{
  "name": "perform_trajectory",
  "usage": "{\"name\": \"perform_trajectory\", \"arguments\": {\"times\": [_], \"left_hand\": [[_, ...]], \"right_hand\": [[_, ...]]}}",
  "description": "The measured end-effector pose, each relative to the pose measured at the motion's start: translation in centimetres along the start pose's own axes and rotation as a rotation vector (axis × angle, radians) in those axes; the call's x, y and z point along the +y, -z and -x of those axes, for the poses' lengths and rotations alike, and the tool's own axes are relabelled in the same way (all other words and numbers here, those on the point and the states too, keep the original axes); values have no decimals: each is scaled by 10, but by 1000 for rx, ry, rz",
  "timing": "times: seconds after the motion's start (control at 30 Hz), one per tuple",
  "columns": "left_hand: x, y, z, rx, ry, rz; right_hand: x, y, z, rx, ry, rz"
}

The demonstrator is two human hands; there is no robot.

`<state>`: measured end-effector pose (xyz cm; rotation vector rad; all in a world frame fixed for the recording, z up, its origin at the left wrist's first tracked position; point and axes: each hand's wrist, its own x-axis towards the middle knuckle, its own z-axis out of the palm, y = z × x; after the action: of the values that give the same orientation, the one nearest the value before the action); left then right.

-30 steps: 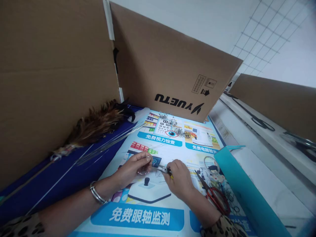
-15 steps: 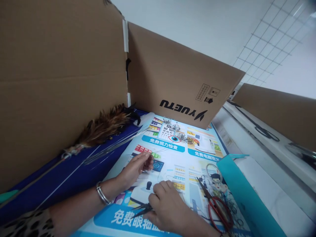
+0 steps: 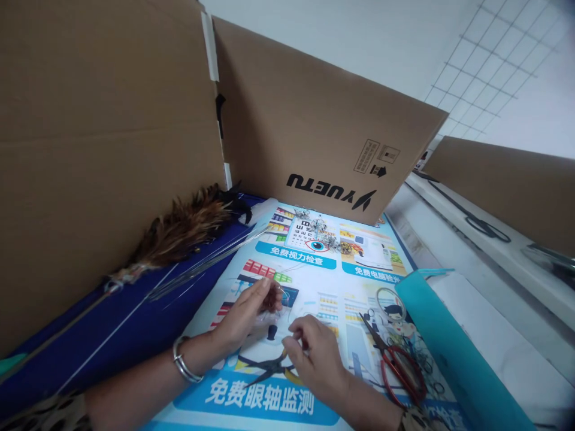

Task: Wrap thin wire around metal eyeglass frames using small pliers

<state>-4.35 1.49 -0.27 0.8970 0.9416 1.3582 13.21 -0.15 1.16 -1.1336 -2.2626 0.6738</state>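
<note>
My left hand (image 3: 247, 312) is closed in a pinch on a small brown feathery piece (image 3: 271, 297) with thin wire looping out of it. Just below and to the right, the fingertips of my right hand (image 3: 314, 354) are pinched together on the end of that thin wire (image 3: 287, 306). Black pliers (image 3: 265, 366) lie loose on the printed poster (image 3: 314, 281), between my two wrists and touching neither hand. A metal bangle (image 3: 183, 360) sits on my left wrist.
Red-handled scissors (image 3: 398, 370) and wire rings lie right of my right hand. A teal sheet (image 3: 449, 347) edges the poster on the right. A feather duster (image 3: 179, 230) and a wire bundle (image 3: 202, 264) lie left. Small wire ornaments (image 3: 314, 228) sit before the cardboard panel (image 3: 314, 131).
My right hand has laid the pliers down on the poster and come back up to the wire beside my left hand. The left hand has kept its pinch.
</note>
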Motion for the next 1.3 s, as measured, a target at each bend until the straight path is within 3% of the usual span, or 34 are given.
{"name": "perform_trajectory", "arguments": {"times": [0.1,0.3,0.5,0.87,1.3], "left_hand": [[0,-4,6,-80,12,-73],[-1,-9,9,-200,36,-113],[-1,-5,4,-88,27,-186],[1,-3,4,76,-30,-287],[3,-5,4,-55,54,-301]], "right_hand": [[-1,1,-4,-15,-157,-167],[5,-2,-10,13,-262,-443],[12,3,-12,30,-351,-749],[18,2,-14,85,-360,-781],[14,5,-13,67,-360,-881]]}}
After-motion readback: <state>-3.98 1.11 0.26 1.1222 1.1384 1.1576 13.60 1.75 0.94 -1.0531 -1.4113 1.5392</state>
